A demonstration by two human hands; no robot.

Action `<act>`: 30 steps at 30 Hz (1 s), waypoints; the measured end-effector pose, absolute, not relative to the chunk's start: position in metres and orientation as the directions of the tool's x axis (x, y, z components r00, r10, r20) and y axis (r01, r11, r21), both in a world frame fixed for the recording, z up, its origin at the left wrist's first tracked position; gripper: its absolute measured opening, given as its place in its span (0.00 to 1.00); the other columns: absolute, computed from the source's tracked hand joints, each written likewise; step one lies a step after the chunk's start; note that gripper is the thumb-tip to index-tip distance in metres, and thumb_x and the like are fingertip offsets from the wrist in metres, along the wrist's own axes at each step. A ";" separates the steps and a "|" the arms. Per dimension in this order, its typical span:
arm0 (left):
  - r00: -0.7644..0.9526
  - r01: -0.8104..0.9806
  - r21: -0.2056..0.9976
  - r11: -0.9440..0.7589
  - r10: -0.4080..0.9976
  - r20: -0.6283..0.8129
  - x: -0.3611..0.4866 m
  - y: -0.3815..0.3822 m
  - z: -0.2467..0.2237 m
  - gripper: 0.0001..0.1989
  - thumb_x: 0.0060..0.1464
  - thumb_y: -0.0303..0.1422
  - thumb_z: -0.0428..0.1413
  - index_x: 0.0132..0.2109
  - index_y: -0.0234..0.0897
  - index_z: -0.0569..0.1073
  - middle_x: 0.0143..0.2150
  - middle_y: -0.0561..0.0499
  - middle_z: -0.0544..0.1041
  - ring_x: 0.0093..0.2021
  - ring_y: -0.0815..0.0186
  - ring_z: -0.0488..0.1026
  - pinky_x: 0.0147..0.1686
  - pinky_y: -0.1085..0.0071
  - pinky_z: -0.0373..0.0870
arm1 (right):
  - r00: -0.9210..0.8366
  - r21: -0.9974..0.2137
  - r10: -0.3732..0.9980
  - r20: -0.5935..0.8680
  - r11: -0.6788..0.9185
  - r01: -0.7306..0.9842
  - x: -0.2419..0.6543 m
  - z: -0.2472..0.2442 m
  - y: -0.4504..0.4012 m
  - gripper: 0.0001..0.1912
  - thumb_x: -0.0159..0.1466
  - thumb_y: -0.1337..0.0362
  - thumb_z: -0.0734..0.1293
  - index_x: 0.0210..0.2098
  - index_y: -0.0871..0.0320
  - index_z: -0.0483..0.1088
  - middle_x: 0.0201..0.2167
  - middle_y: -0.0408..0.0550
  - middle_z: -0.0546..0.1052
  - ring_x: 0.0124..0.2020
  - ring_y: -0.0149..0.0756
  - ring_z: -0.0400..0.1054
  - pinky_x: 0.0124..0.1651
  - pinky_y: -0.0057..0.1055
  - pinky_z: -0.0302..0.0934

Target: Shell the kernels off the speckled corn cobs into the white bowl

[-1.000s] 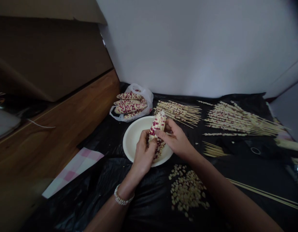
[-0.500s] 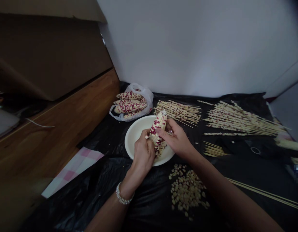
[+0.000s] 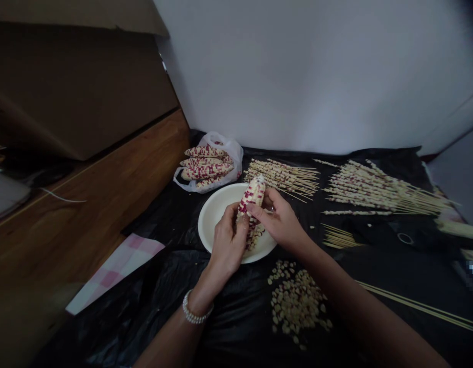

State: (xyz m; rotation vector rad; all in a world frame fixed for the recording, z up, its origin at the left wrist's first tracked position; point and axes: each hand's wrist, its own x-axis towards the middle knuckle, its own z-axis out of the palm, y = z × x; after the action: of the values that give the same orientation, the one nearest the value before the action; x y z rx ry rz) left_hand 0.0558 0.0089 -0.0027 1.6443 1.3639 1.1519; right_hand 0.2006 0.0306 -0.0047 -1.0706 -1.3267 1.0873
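Observation:
A corn cob (image 3: 252, 195) with cream and dark red kernels is held upright, slightly tilted, over a white bowl (image 3: 206, 225). My right hand (image 3: 279, 220) grips its right side, with the thumb across the front. Around the lower part of the cob my left hand (image 3: 229, 237) is closed, its thumb pressed on the kernels; a beaded bracelet (image 3: 196, 311) circles that wrist. Loose kernels (image 3: 255, 239) lie in the bowl below the cob. The cob's bottom end is hidden behind my left hand.
Several cobs (image 3: 208, 166) lie in a white plastic bag (image 3: 233, 153) behind the bowl. Skewers threaded with kernels (image 3: 282, 176) and more threaded skewers (image 3: 362, 189) lie at the back. Bare sticks (image 3: 339, 236), a pile of loose kernels (image 3: 300, 301) and a checked paper (image 3: 117, 271) rest on black sheeting.
My left thumb has shifted up onto the front of the cob and now lies across the kernels there. The cob and my right hand have hardly moved.

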 end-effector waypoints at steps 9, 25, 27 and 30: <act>0.050 0.522 0.831 -0.194 0.979 0.196 0.056 0.009 -0.003 0.15 0.67 0.37 0.46 0.54 0.36 0.68 0.46 0.41 0.81 0.45 0.54 0.79 0.46 0.59 0.72 | -0.032 -0.974 0.976 0.213 0.215 0.076 0.198 -0.006 0.029 0.17 0.63 0.51 0.71 0.44 0.54 0.68 0.43 0.52 0.80 0.46 0.45 0.75 0.45 0.41 0.72; 0.040 0.549 0.824 -0.138 0.989 0.139 0.062 0.012 0.001 0.12 0.66 0.37 0.43 0.47 0.38 0.68 0.40 0.44 0.81 0.40 0.56 0.78 0.42 0.61 0.68 | 0.001 -0.978 0.982 0.190 0.189 0.093 0.200 -0.011 0.034 0.16 0.63 0.51 0.71 0.42 0.54 0.68 0.41 0.50 0.80 0.44 0.43 0.76 0.48 0.40 0.69; 0.052 0.528 0.838 -0.137 0.990 0.129 0.062 0.012 0.001 0.12 0.67 0.36 0.43 0.47 0.38 0.69 0.41 0.44 0.81 0.41 0.56 0.77 0.43 0.61 0.69 | 0.010 -0.978 0.983 0.185 0.184 0.098 0.201 -0.011 0.034 0.16 0.63 0.51 0.71 0.43 0.55 0.68 0.41 0.49 0.80 0.44 0.43 0.76 0.47 0.40 0.69; 0.094 0.477 0.863 -0.165 0.986 0.137 0.060 0.011 0.002 0.14 0.69 0.38 0.44 0.51 0.37 0.69 0.45 0.43 0.81 0.43 0.57 0.77 0.46 0.61 0.70 | 0.009 -0.982 0.985 0.174 0.173 0.077 0.203 -0.010 0.035 0.16 0.63 0.51 0.70 0.44 0.54 0.68 0.42 0.49 0.80 0.45 0.43 0.76 0.48 0.39 0.69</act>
State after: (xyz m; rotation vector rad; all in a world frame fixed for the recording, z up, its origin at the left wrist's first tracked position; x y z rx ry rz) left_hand 0.0602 0.0110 0.0018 1.7247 1.4464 0.9993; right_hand 0.2032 0.0347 -0.0097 -1.1406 -1.3306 1.0316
